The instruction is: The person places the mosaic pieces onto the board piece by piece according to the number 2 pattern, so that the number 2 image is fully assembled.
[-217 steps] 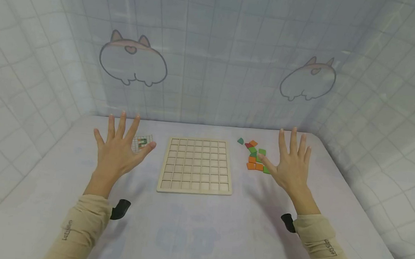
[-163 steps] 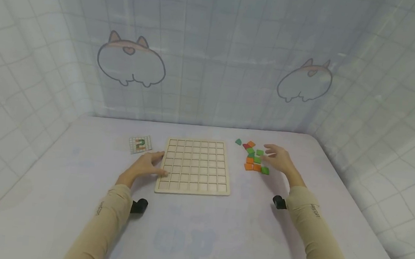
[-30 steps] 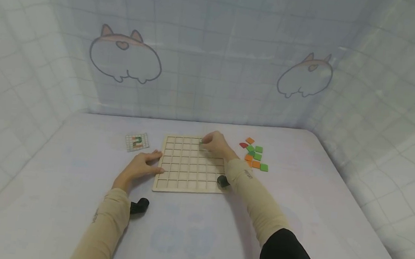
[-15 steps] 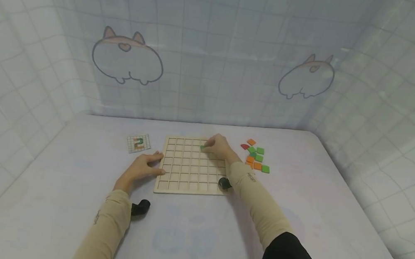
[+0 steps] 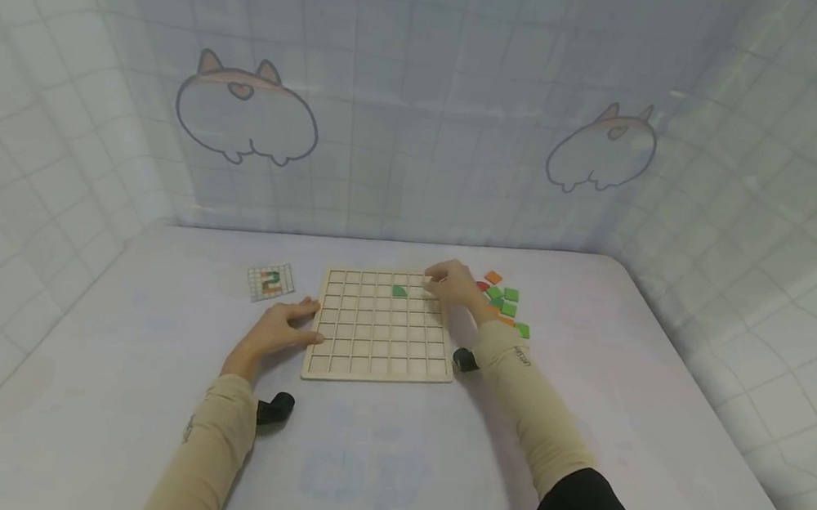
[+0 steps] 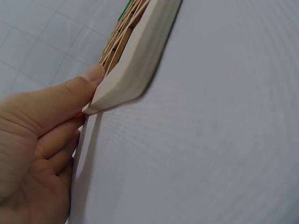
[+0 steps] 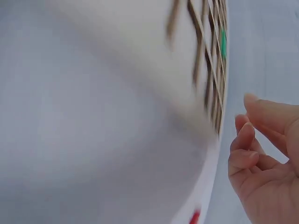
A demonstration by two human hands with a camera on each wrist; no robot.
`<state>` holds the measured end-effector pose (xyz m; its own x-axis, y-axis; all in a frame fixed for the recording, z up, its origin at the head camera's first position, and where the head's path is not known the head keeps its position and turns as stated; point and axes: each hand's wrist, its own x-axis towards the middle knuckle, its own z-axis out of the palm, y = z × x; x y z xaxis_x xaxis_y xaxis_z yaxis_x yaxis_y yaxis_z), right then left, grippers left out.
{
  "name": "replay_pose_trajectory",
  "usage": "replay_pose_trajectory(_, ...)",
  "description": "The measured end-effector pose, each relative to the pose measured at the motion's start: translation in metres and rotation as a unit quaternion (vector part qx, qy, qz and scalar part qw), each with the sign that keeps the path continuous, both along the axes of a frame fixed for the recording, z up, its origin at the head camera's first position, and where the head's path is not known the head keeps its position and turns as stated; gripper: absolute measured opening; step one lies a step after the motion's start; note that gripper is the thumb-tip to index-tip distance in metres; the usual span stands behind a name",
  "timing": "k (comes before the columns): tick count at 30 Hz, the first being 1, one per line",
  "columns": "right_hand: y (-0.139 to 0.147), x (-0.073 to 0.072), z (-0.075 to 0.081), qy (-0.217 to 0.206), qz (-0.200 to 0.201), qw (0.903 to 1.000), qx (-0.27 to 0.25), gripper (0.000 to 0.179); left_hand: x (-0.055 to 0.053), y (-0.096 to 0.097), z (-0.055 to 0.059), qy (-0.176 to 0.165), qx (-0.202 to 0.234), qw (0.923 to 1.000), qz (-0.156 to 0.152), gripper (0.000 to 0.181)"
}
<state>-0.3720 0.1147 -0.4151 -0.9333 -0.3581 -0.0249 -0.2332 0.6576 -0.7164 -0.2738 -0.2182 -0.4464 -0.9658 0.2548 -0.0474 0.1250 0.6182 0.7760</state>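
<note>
A pale wooden grid board (image 5: 364, 337) lies on the table, with a green quarter-round tile (image 5: 400, 291) in one cell of an upper row. My left hand (image 5: 273, 334) holds the board's left edge; in the left wrist view the thumb (image 6: 70, 98) lies on the rim and the curled fingers sit beside it. My right hand (image 5: 455, 286) is over the board's upper right edge, its fingers loosely bent with nothing between them, as the right wrist view also shows. Right of it lie several tiles, among them a green square (image 5: 511, 294) and an orange one (image 5: 492, 277); the forearm side hides some.
A small pattern card (image 5: 270, 281) with a coloured figure on a grid lies left of the board. A red tile (image 5: 482, 286) shows just behind the right hand. The white table (image 5: 359, 464) meets a grid-patterned curtain (image 5: 421, 125) at its back edge.
The right hand came from the tiles with the green quarter-round tile, set it in a cell, let go and moved right. The left hand went from spread in the air to the board's edge.
</note>
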Motion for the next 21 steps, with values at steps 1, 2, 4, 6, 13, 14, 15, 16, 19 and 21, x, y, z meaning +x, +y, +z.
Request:
replay_pose_trajectory(1,0.010,-0.001,0.002,-0.001,-0.012,0.9999,-0.001,0.036,0.000,0.000,0.000,-0.002,0.000,1.0000,0.000,0.073)
replay_pose_trajectory(2,0.021,-0.001,0.004,-0.005,-0.025,0.9997,-0.003,0.037,0.000,0.000,0.000,-0.003,0.001,1.0000,0.000,0.073)
replay_pose_trajectory(4,0.042,-0.002,0.007,0.000,-0.047,0.9989,0.000,0.038,0.000,0.000,0.001,-0.004,0.004,1.0000,0.001,0.072)
replay_pose_trajectory(6,0.064,-0.001,0.010,0.007,-0.065,0.9978,0.008,0.037,0.000,0.000,0.001,-0.003,0.004,1.0000,0.001,0.072)
replay_pose_trajectory(13,0.118,0.012,0.006,-0.098,-0.152,0.9836,-0.003,0.039,0.000,0.000,0.001,-0.003,0.002,1.0000,0.001,0.073)
replay_pose_trajectory(14,0.123,0.013,0.004,-0.118,-0.162,0.9797,-0.008,0.039,0.000,-0.001,0.001,-0.003,0.002,1.0000,0.003,0.073)
replay_pose_trajectory(15,0.127,0.014,0.001,-0.130,-0.170,0.9768,-0.008,0.038,0.000,-0.001,0.000,-0.003,0.001,1.0000,0.004,0.073)
replay_pose_trajectory(16,0.130,0.015,-0.001,-0.143,-0.179,0.9735,-0.008,0.037,0.000,-0.001,0.000,-0.003,0.000,1.0000,0.004,0.073)
replay_pose_trajectory(19,0.137,0.016,-0.004,-0.139,-0.172,0.9753,-0.003,0.037,0.000,-0.001,-0.001,-0.003,0.000,1.0000,0.004,0.073)
replay_pose_trajectory(21,0.139,0.016,-0.004,-0.115,-0.155,0.9812,0.007,0.038,0.000,0.000,-0.001,-0.001,0.001,1.0000,0.003,0.073)
